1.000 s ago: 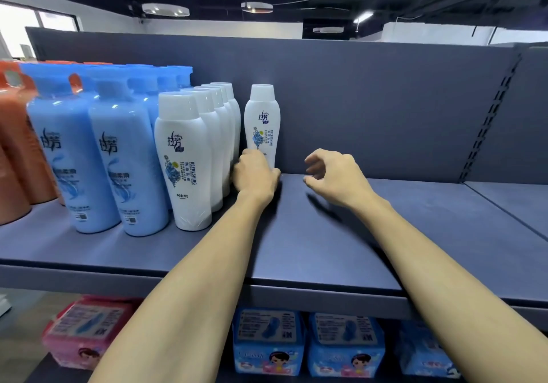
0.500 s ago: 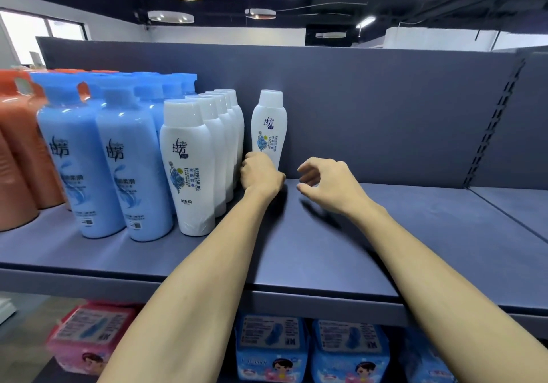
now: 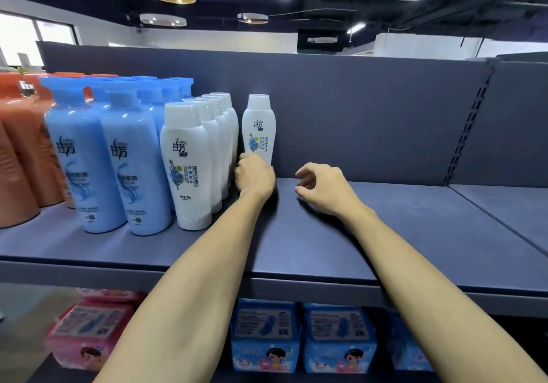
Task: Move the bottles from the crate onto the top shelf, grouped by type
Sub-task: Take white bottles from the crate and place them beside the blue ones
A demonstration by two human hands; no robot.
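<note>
Left hand: the left hand [image 3: 255, 175] is at the base of a single white bottle [image 3: 259, 129], fingers curled around its lower part; the grip itself is hidden behind the knuckles, so I cannot tell if it is really closed on it.
Right hand: the right hand [image 3: 326, 188] hovers just above the top shelf [image 3: 400, 228], fingers loosely curled and apart, holding nothing.
Single white bottle: it stands upright near the back edge of the shelf, close to the back panel [image 3: 370, 115], just right of the row of white bottles [image 3: 189, 166].
Row of white bottles: a line going from the front toward the back edge, caps on, labels facing front.
Blue bottles [image 3: 106, 157]: grouped left of the white row, upright.
Orange bottles [image 3: 20, 151]: at the left end of the shelf, cut by the picture edge.
Lower shelf: pink packs [image 3: 89, 332] at left, blue packs [image 3: 302, 338] under the middle.
Crate: not in view.
</note>
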